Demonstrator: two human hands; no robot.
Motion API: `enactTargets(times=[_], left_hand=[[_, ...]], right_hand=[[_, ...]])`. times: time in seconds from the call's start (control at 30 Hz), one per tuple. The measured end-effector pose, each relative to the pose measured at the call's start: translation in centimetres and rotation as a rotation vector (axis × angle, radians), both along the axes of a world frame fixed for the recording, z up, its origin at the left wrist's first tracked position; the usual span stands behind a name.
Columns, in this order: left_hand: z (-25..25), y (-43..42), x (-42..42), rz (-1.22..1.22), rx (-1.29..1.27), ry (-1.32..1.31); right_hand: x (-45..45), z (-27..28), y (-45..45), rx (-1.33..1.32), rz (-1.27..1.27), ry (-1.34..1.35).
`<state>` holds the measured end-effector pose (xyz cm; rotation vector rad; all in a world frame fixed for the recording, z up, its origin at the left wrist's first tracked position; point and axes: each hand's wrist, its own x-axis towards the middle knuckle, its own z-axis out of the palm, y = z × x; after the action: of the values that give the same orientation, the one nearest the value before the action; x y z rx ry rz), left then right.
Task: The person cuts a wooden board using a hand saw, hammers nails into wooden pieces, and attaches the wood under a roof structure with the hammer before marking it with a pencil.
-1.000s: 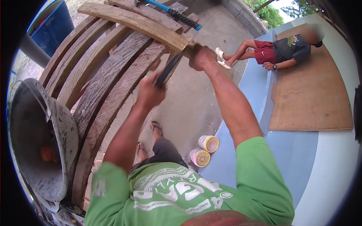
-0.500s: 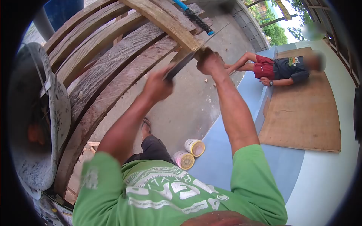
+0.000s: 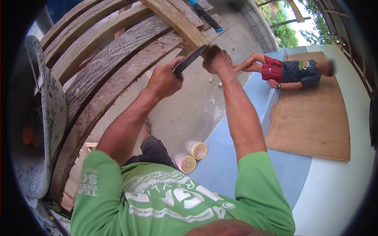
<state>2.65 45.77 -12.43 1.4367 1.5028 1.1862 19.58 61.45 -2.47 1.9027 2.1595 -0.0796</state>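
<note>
My left hand (image 3: 164,78) is closed round the handle of a dark, long-bladed saw (image 3: 191,60). The blade slants up to the right, against the end of a light wooden plank (image 3: 179,23); its far part shows as a thin line past the wood. At that plank end my right hand (image 3: 217,62) is closed round the wood, just right of the blade. Under the plank lie several rough boards (image 3: 118,51), side by side. A hammer-like tool with a black and blue grip (image 3: 206,16) rests on the boards at the top.
A large spattered bucket (image 3: 55,114) stands at the left edge. Two small tubs (image 3: 197,150) (image 3: 185,163) are on the concrete floor (image 3: 177,114). On the right, a person (image 3: 299,72) sits on a blue ledge (image 3: 232,137) beside a brown plywood sheet (image 3: 311,118).
The view has shifted, so the boards and bucket sit further left and higher. My left hand and the saw have moved slightly relative to the plank end. My right hand keeps its hold.
</note>
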Motion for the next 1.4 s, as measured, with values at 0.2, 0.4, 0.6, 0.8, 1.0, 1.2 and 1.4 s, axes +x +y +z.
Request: enactTargets(times=[0.2, 0.4, 0.6, 0.8, 1.0, 1.2, 1.4], left_hand=[[-2.9, -16.6, -6.1, 0.024, -0.017, 0.026], [-5.2, -10.0, -3.5, 0.014, -0.138, 0.071], [0.9, -3.7, -1.0, 0.004, 0.041, 0.020], [-2.3, -20.3, -6.4, 0.026, -0.026, 0.013], [2.6, 2.1, 2.1, 0.050, 0.180, -0.050], [0.1, -11.9, -5.1, 0.051, 0.119, 0.119], [2.9, -20.1, -8.3, 0.011, -0.207, 0.093]], right_hand=[[0.4, 0.0, 0.4, 0.011, -0.027, 0.042], [0.4, 0.7, 0.0, -0.014, -0.031, 0.074], [-0.3, 1.2, -0.4, -0.012, -0.031, 0.063], [0.5, -0.2, 0.5, 0.014, -0.042, 0.047], [1.3, -1.2, 0.6, 0.016, 0.087, 0.032], [-0.6, 0.6, -1.9, -0.025, -0.077, 0.123], [-0.3, 1.6, -1.2, -0.071, -0.056, 0.122]])
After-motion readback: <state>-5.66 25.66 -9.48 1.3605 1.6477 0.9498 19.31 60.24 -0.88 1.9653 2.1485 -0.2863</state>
